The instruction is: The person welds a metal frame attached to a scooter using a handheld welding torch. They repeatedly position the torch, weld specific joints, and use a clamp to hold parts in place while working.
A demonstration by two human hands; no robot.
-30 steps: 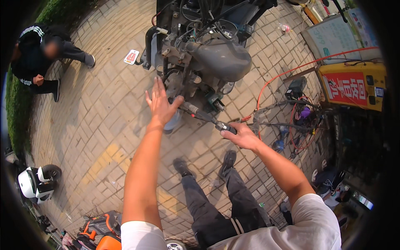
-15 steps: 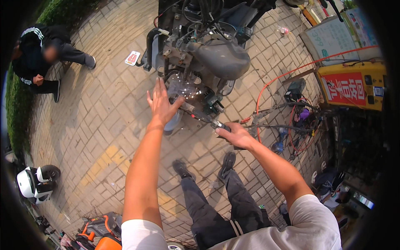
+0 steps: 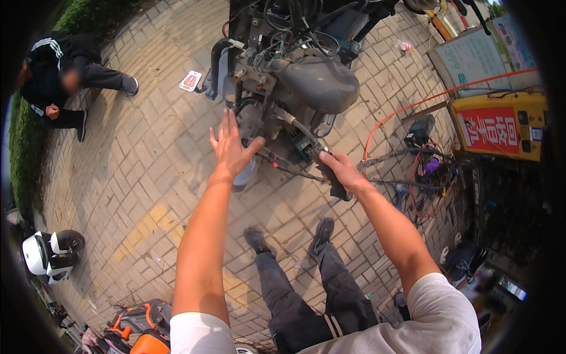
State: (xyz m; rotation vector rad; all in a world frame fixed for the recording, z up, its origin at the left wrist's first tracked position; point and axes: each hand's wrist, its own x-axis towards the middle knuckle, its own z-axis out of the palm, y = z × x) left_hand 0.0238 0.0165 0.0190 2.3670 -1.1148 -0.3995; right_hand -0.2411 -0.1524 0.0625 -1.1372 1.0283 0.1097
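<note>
A partly stripped motor vehicle (image 3: 265, 76) with bare metal, wires and a dark rounded housing (image 3: 321, 85) stands before me. My left hand (image 3: 231, 147) is at its near left side, fingers stretched and thumb apart, holding nothing. Whether the fingertips touch the metal, I cannot tell. My right hand (image 3: 342, 171) is closed round the black handle of a torch-like tool (image 3: 303, 130). The tool's metal neck slants up and left, its tip close to the vehicle's metal frame. A dark cable (image 3: 295, 172) with a red spot runs below the neck.
An orange hose (image 3: 407, 106) crosses the paving on the right, near tangled cables (image 3: 427, 168) and a dark box (image 3: 420, 131). A yellow cabinet (image 3: 530, 118) stands beyond. At far left a person (image 3: 65, 82) sits; a white scooter (image 3: 50, 253) stands below.
My right hand has moved slightly right, and the tool has turned with its tip farther up and right. The bright specks and haze by the metal are gone. My left hand stays nearly still.
</note>
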